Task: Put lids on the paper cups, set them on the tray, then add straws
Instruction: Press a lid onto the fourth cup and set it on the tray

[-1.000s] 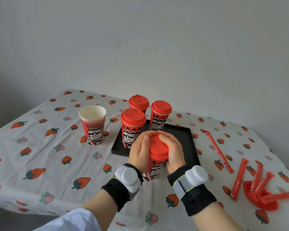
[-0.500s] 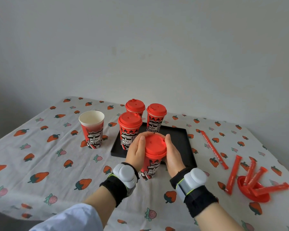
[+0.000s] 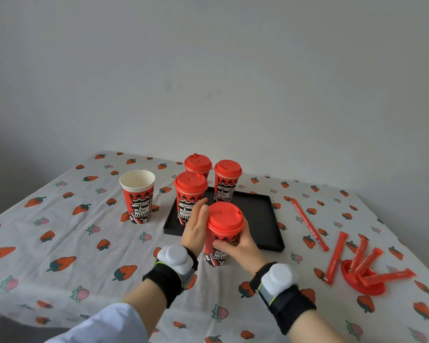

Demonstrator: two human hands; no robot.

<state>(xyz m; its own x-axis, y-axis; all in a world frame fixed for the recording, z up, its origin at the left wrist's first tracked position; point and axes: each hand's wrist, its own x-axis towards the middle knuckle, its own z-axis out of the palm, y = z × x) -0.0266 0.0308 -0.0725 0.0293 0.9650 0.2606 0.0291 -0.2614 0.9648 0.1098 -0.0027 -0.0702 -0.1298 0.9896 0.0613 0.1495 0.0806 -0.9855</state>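
Observation:
A red paper cup (image 3: 216,253) with a red lid (image 3: 224,216) stands on the cloth just in front of the black tray (image 3: 260,219). My right hand (image 3: 240,248) grips its side below the lid. My left hand (image 3: 195,226) rests flat against the cup's left side, fingers extended. Three lidded cups (image 3: 190,194) (image 3: 227,179) (image 3: 198,164) stand on the tray's left part. An open cup without lid (image 3: 138,194) stands left of the tray. Wrapped red straws (image 3: 307,224) lie to the right.
A spare red lid (image 3: 364,283) lies at the right with several wrapped straws (image 3: 367,261) across it. The strawberry-print tablecloth (image 3: 60,243) covers the table, whose front edge is close to me. A plain wall rises behind.
My right hand has dropped from the lid's edge to the cup's side. My left hand has loosened and its fingers straightened. The camera has tilted up a little.

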